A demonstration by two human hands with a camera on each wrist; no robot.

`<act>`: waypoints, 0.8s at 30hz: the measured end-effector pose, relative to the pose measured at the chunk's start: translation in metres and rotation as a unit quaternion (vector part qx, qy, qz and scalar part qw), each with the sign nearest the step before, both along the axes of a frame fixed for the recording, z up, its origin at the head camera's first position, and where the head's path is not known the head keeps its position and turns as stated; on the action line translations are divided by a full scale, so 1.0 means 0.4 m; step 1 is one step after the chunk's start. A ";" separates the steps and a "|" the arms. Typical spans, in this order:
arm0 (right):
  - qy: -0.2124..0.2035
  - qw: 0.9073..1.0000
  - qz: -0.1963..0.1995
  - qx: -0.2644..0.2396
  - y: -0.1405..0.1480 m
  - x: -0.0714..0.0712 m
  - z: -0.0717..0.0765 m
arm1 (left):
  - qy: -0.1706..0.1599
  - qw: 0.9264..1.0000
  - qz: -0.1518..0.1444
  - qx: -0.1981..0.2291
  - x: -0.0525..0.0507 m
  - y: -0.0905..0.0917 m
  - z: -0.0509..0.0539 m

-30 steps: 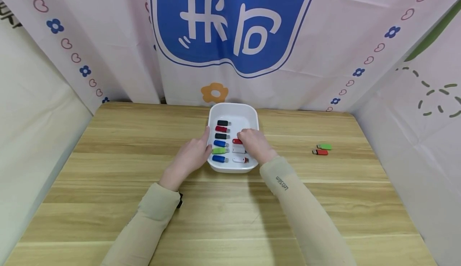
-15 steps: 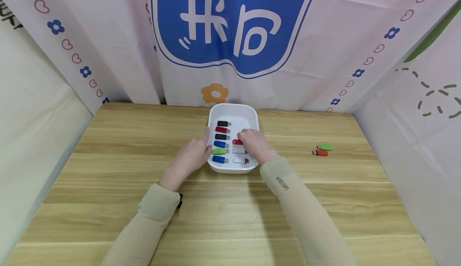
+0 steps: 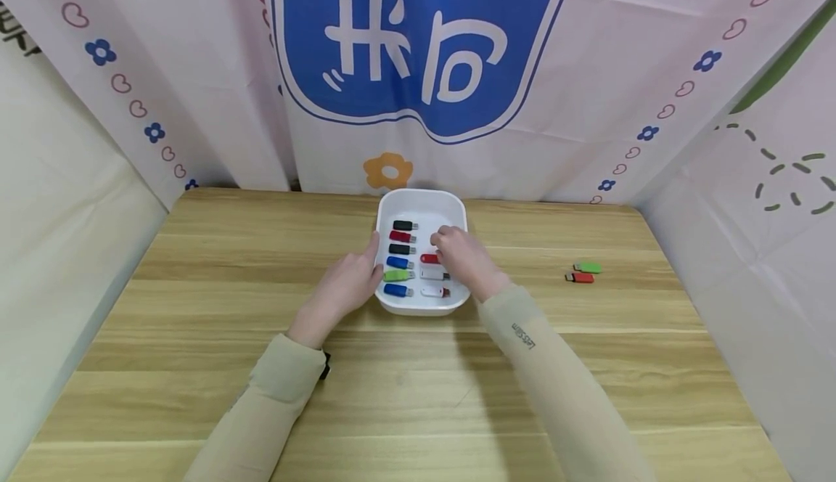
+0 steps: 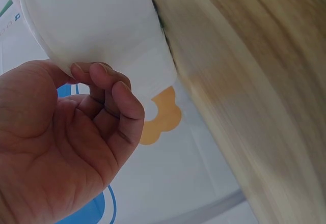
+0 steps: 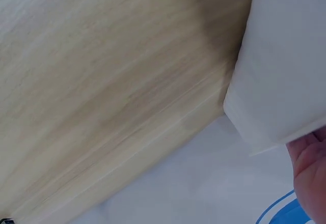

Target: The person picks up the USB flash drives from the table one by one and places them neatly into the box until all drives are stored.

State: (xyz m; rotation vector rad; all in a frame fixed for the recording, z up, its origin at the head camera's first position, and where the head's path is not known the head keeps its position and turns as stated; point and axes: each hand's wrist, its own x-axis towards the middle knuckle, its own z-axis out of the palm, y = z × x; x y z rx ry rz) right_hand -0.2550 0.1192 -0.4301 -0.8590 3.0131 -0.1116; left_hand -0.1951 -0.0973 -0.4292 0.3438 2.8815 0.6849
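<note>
A white plastic tray (image 3: 422, 308) stands on the wooden table with several USB sticks lying in it. Down its left side runs a column of sticks, among them a black one (image 3: 403, 226), a green one (image 3: 395, 276) and a blue one (image 3: 395, 290). My left hand (image 3: 346, 284) pinches the tray's left rim between thumb and curled fingers, as the left wrist view also shows. Inside the tray on the right, my right hand (image 3: 465, 255) hovers with bent fingers by a red USB stick (image 3: 429, 258). Its fingertips are partly hidden. Below lie two white sticks, one a white USB stick (image 3: 433, 274).
To the right on the table (image 3: 274, 395) lie a green USB stick (image 3: 588, 268) and a red-and-black USB stick (image 3: 580, 277). A printed cloth (image 3: 339, 155) hangs behind the table's back edge, with more cloth at both sides.
My right hand has lifted and shifted slightly away from the red USB stick, showing more of it and of the white stick's connector. My left hand keeps its place on the rim.
</note>
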 end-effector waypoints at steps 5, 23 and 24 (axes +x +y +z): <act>0.048 0.998 0.016 -0.046 0.030 0.015 0.016 | 0.001 1.000 0.000 -0.002 -0.001 0.001 -0.001; 0.131 0.977 -0.003 -0.166 0.173 0.068 0.049 | 0.004 1.000 -0.002 0.000 0.003 -0.003 0.000; 0.132 0.977 -0.004 -0.169 0.185 0.071 0.049 | 0.004 1.000 -0.003 0.000 0.002 -0.003 0.000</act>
